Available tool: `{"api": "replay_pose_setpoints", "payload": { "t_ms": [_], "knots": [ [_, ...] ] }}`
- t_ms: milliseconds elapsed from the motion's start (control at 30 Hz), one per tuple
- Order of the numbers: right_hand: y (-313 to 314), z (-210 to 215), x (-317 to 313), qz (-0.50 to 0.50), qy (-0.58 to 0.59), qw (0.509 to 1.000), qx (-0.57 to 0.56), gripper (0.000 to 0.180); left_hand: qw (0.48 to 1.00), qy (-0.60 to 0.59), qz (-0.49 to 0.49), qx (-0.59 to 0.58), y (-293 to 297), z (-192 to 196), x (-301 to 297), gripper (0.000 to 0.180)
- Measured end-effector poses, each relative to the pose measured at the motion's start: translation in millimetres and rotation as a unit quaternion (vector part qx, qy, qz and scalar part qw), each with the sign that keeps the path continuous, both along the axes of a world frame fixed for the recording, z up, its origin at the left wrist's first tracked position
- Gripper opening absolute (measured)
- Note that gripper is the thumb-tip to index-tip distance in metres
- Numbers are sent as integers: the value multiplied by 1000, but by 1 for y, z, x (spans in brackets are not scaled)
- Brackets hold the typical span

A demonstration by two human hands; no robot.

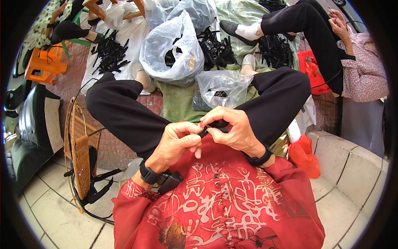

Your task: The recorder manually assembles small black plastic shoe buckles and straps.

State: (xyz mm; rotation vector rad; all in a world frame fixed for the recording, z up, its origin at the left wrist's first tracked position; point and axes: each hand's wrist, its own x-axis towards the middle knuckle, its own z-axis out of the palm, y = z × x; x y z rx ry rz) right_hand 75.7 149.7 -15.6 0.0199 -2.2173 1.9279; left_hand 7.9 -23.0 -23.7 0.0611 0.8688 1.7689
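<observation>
Above my lap, both hands come together at a small black part (204, 132), whose exact kind is mostly hidden by fingers. My left hand (179, 141) pinches its left end between thumb and fingertips. Curled around the other side, my right hand (233, 129) has its thumb pressed against the piece. Just beyond the hands, between my knees, sits a small clear plastic bag (235, 89) with dark small items inside. Behind it stands a larger clear bag (155, 50), its mouth open on black pieces.
Heaps of black straps lie on sheeting at the left (110, 52), centre (217, 52) and right (275, 52). An orange stool (45, 65) and a wicker chair (79, 153) stand left. A red bag (304, 155) rests by the tiled ledge (331, 151). Other people (365, 66) sit nearby.
</observation>
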Motion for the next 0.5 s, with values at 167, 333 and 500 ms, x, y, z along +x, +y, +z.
{"api": "replay_pose_setpoints", "payload": {
  "t_ms": [167,333,500],
  "knots": [
    [4,4,0,12,-43,998,-38,18,1000,7,-3,-6,2,10,-1,18],
    [4,7,-4,-13,61,998,30,18,1000,-24,2,-6,4,17,-2,16],
    [-1,7,-3,-32,108,987,119,21,992,72,-39,-92,13,29,-14,11]
  ]
}}
